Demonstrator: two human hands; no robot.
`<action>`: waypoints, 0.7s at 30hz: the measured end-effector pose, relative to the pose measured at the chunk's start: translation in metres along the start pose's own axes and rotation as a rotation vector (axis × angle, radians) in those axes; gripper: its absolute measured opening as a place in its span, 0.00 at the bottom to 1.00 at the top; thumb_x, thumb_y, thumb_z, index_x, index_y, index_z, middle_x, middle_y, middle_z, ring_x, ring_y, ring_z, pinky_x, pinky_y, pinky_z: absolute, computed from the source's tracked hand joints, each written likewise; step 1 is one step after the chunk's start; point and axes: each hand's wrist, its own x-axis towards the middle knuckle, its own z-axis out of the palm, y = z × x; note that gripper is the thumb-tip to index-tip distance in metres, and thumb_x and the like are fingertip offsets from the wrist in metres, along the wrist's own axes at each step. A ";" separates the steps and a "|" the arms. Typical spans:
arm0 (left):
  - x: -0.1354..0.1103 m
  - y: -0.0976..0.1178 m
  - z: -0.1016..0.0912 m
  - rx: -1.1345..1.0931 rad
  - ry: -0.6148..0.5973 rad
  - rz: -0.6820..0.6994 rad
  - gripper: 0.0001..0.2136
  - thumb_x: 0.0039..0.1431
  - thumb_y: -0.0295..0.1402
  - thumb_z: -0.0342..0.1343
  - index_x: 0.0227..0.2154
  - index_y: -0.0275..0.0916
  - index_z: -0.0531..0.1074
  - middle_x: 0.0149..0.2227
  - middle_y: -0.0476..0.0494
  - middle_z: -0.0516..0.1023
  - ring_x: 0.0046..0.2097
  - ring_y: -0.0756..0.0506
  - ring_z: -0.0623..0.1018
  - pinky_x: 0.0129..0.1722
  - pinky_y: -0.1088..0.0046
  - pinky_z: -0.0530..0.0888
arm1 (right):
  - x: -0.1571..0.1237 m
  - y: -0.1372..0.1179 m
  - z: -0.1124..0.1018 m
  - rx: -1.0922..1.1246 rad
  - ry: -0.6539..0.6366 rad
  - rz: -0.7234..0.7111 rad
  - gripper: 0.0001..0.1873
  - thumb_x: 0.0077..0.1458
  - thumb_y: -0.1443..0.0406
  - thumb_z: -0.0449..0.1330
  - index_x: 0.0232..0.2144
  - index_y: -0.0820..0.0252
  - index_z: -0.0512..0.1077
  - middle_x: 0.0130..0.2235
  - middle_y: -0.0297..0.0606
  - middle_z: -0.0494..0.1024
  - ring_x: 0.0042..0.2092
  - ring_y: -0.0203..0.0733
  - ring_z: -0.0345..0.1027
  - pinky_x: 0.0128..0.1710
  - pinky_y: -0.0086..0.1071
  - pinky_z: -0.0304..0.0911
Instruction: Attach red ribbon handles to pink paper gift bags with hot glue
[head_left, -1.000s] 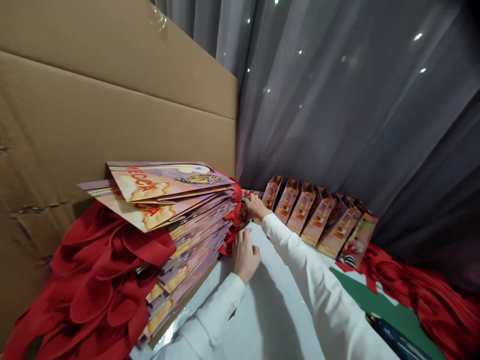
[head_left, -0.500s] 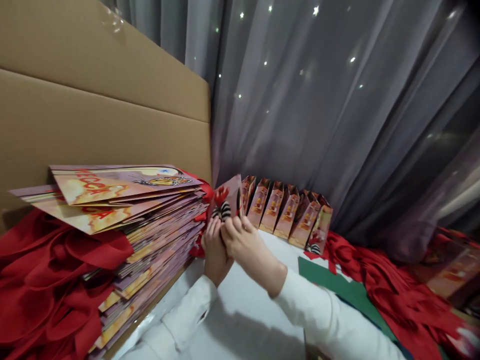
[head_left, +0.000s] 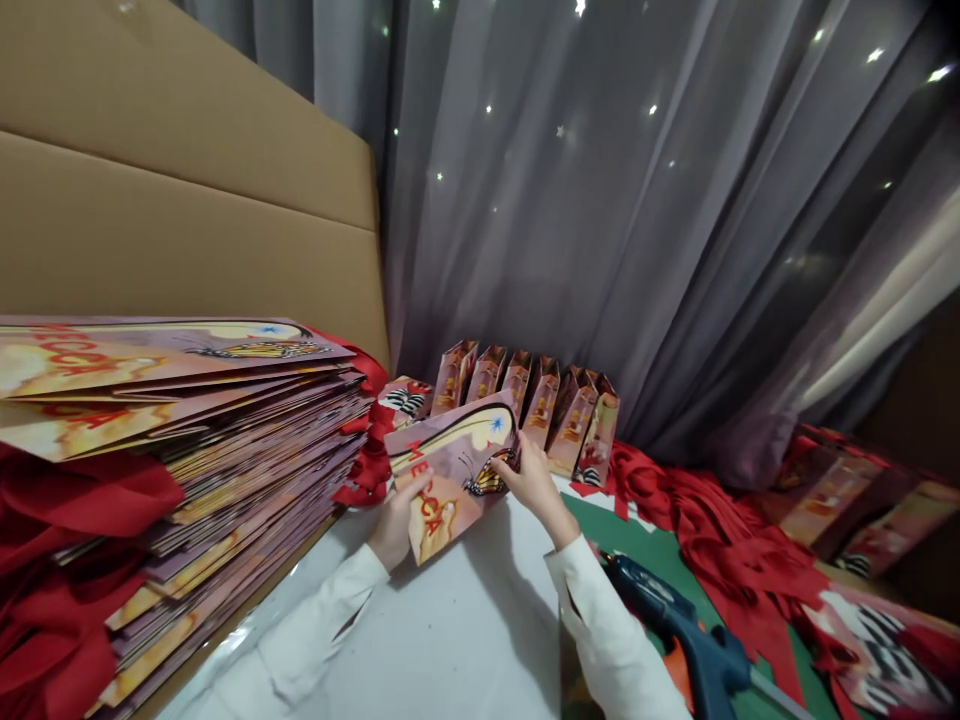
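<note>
Both my hands hold one flat printed paper bag point(head_left: 450, 465), pink and orange with red letters and a butterfly picture, tilted up over the white table point(head_left: 465, 620). My left hand point(head_left: 394, 525) grips its lower left edge, thumb on the front. My right hand point(head_left: 532, 482) pinches its right edge near the butterfly. To the left rises a tall stack of the same flat bags point(head_left: 195, 440) with red ribbon handles point(head_left: 75, 560). Behind the held bag stands a row of opened bags point(head_left: 536, 400).
A large cardboard sheet point(head_left: 187, 200) leans behind the stack. Grey curtains point(head_left: 637, 200) hang at the back. A blue glue gun point(head_left: 675, 620) lies on a green mat point(head_left: 645, 550) at the lower right. Red ribbons and more flat bags point(head_left: 825, 560) spread to the right.
My hands drew one bag away from beside the stack, turned it flat-face toward me and brought it over the table. The view swung right, revealing the glue gun.
</note>
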 end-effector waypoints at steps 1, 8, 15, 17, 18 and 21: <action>0.000 0.003 0.003 -0.004 -0.013 -0.062 0.04 0.50 0.29 0.60 0.25 0.34 0.73 0.25 0.39 0.79 0.29 0.39 0.81 0.34 0.61 0.80 | 0.000 0.003 0.001 -0.004 0.024 0.018 0.29 0.51 0.61 0.60 0.54 0.69 0.66 0.48 0.54 0.72 0.53 0.58 0.64 0.55 0.47 0.58; 0.007 0.028 0.005 -0.008 -0.013 -0.235 0.07 0.56 0.28 0.53 0.32 0.33 0.75 0.22 0.42 0.79 0.25 0.42 0.80 0.29 0.66 0.79 | 0.000 -0.001 -0.008 0.030 0.102 0.084 0.14 0.50 0.64 0.57 0.39 0.65 0.69 0.42 0.51 0.71 0.43 0.51 0.66 0.47 0.42 0.62; 0.025 0.045 -0.008 -0.022 -0.105 -0.117 0.28 0.65 0.50 0.43 0.51 0.30 0.72 0.39 0.34 0.82 0.40 0.39 0.82 0.44 0.61 0.78 | 0.003 -0.014 -0.051 0.237 -0.171 0.081 0.11 0.52 0.66 0.50 0.29 0.61 0.72 0.27 0.37 0.75 0.30 0.40 0.68 0.33 0.32 0.63; 0.027 0.045 -0.012 -0.012 -0.172 -0.157 0.30 0.63 0.53 0.43 0.51 0.30 0.71 0.39 0.33 0.82 0.40 0.38 0.82 0.43 0.60 0.78 | -0.003 -0.018 -0.063 0.401 -0.355 0.092 0.14 0.54 0.64 0.50 0.33 0.62 0.75 0.29 0.38 0.78 0.29 0.39 0.70 0.32 0.32 0.66; 0.027 0.044 -0.014 0.001 -0.222 -0.204 0.30 0.62 0.54 0.44 0.50 0.30 0.72 0.37 0.34 0.83 0.39 0.38 0.82 0.41 0.60 0.78 | -0.008 -0.019 -0.067 0.494 -0.453 0.091 0.15 0.55 0.62 0.51 0.35 0.62 0.76 0.30 0.39 0.79 0.30 0.39 0.71 0.33 0.33 0.67; 0.020 0.038 -0.016 0.062 -0.327 -0.326 0.27 0.60 0.54 0.49 0.43 0.32 0.76 0.29 0.37 0.82 0.33 0.38 0.82 0.34 0.61 0.79 | -0.024 -0.017 -0.074 0.618 -0.506 -0.015 0.18 0.57 0.54 0.57 0.37 0.61 0.77 0.33 0.40 0.80 0.33 0.41 0.73 0.35 0.36 0.70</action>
